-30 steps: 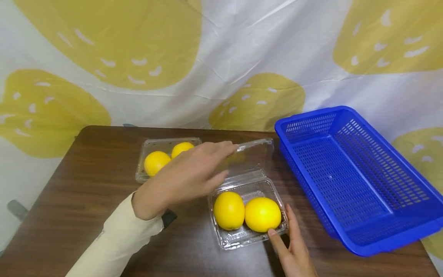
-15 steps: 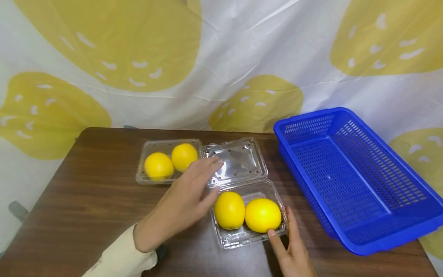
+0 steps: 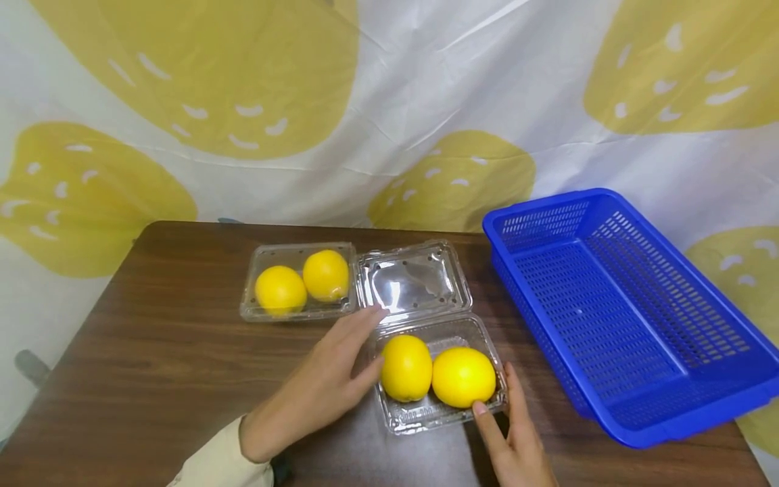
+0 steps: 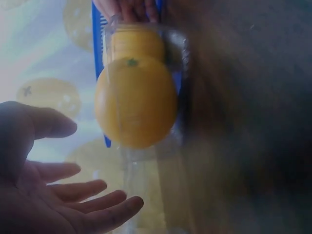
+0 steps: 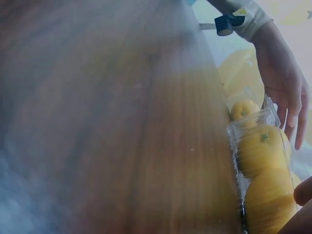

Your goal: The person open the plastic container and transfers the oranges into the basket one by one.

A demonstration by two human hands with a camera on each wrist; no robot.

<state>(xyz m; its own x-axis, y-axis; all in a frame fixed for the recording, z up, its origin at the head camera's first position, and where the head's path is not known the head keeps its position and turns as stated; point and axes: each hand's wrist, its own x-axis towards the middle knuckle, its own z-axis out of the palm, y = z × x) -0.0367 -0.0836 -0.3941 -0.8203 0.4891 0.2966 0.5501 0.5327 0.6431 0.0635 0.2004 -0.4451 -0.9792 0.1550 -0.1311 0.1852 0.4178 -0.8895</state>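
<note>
A clear plastic clamshell container [image 3: 420,427] lies unfolded on the table, its lid [image 3: 414,281] laid back flat behind the base. Two yellow-orange oranges [image 3: 406,368] sit side by side in the base; a green stem end shows on the orange [image 4: 136,102] in the left wrist view. With thumb and fingers my right hand [image 3: 517,433] grips the base's front right corner, the thumb beside the right orange [image 3: 464,377]. My left hand [image 3: 322,379], fingers extended, hovers at the container's left side; whether it touches the rim I cannot tell.
Behind and to the left stands a second clear container [image 3: 248,308] holding two oranges [image 3: 326,274], and it appears covered. A blue perforated basket [image 3: 608,311] takes up the table's right side. A fruit-print cloth [image 3: 274,182] hangs at the back edge of the table [image 3: 152,352].
The lid, upright a second ago, has fallen back flat. My left hand has come away from it, moving down toward the front. The right hand has kept its place.
</note>
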